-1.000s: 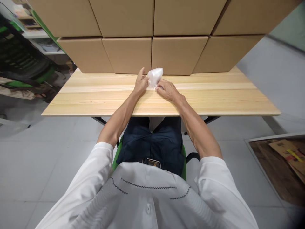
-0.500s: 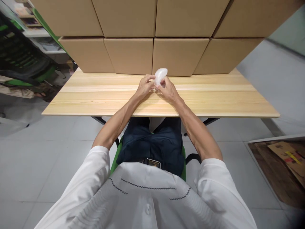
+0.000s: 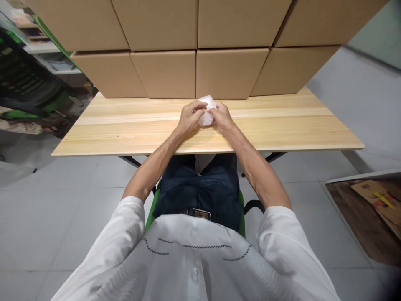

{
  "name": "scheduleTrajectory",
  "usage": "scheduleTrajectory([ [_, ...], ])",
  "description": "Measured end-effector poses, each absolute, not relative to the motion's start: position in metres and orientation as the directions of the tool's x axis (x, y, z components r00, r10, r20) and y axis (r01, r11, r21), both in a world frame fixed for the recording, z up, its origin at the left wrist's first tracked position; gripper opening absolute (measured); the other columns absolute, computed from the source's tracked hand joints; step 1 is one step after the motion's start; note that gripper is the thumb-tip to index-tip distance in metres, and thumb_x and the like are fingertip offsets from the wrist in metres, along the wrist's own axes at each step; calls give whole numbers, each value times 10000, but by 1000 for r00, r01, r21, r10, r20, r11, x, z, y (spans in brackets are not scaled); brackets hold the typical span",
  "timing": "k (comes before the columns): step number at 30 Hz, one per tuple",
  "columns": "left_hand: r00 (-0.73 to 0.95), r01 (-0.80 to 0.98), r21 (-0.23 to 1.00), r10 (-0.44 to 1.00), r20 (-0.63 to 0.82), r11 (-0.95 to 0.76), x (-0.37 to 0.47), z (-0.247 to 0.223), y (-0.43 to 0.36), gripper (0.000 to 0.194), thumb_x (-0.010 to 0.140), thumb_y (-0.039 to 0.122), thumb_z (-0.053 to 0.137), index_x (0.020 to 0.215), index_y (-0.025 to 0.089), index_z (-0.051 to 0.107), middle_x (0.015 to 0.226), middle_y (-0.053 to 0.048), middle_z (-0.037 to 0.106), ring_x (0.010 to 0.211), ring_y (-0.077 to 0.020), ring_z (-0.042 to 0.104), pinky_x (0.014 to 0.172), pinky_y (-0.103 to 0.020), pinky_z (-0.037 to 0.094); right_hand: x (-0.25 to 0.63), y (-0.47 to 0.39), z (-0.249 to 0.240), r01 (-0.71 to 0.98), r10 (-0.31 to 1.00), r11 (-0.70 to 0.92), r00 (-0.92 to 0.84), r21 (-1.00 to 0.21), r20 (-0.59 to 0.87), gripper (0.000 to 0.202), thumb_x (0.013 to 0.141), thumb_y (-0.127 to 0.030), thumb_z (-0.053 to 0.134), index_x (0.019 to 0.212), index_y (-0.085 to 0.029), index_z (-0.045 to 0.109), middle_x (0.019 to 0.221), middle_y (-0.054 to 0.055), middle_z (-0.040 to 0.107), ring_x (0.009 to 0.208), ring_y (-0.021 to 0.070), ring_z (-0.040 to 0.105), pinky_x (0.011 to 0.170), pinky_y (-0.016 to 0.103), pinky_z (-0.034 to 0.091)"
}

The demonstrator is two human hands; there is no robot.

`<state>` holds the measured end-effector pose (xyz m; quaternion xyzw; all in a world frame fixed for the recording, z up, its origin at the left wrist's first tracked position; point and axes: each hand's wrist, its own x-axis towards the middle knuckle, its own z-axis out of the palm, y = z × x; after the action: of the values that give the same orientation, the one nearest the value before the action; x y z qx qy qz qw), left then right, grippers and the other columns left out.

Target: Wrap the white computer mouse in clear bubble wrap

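Observation:
A small, crumpled, translucent white plastic bag [image 3: 206,119] is held between my two hands, just above the tabletop. My left hand [image 3: 189,116] pinches its left side, thumb and fingers closed on the film. On the opposite side, my right hand [image 3: 223,116] grips the bag with the thumb over it and the fingers curled behind. Whether anything lies inside the bag I cannot tell. Both forearms reach over the front edge of the wooden table [image 3: 140,133].
Stacked cardboard boxes [image 3: 164,75] form a wall along the table's back. A dark chair with green parts [image 3: 34,71] and shelves stand at the left. Flattened cardboard [image 3: 376,196] lies on the right, near a pale wall [image 3: 360,92].
The bag, which stuck up beyond my fingers, now sits lower and flatter between my hands, spread wider. The whole view has shifted slightly.

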<state>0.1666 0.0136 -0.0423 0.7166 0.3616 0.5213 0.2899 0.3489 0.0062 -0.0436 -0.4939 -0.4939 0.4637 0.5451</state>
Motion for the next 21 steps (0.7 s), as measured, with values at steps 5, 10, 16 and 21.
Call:
scheduleTrajectory([
  [5,22,253,843,874,485,-474,155,-52,32,194,1050,290,759,1190,239,882,1128,-77,926,1077,-267,867,1034,-416,734,356,-1,-43,266,979,132,118,-955,168,318,903,-285,812,1171,-316,643,1060,47,768,904,292,768,850,506,794],
  [10,-16,329,817,862,506,-473,143,-56,41,232,1089,368,784,1271,265,884,1206,-89,911,1271,-319,866,1148,-473,747,376,8,-45,563,941,143,178,-814,288,227,1003,-318,724,1228,-304,707,1208,106,870,1227,392,842,1240,683,712],
  [16,15,418,747,826,563,-517,138,-64,49,346,1209,517,767,1396,248,876,1304,-122,905,1394,-356,860,1349,-581,676,389,14,-47,626,915,181,175,-759,363,215,1161,-407,599,1212,-292,774,1298,118,910,1305,379,847,1275,592,667],
  [21,280,482,587,749,600,-650,135,-68,55,615,1249,613,703,1802,345,730,1880,-163,736,1831,-414,639,1567,-652,485,382,10,-45,622,900,285,88,-730,426,284,1135,-355,606,1307,-286,821,1346,109,931,1284,360,859,1213,531,679],
])
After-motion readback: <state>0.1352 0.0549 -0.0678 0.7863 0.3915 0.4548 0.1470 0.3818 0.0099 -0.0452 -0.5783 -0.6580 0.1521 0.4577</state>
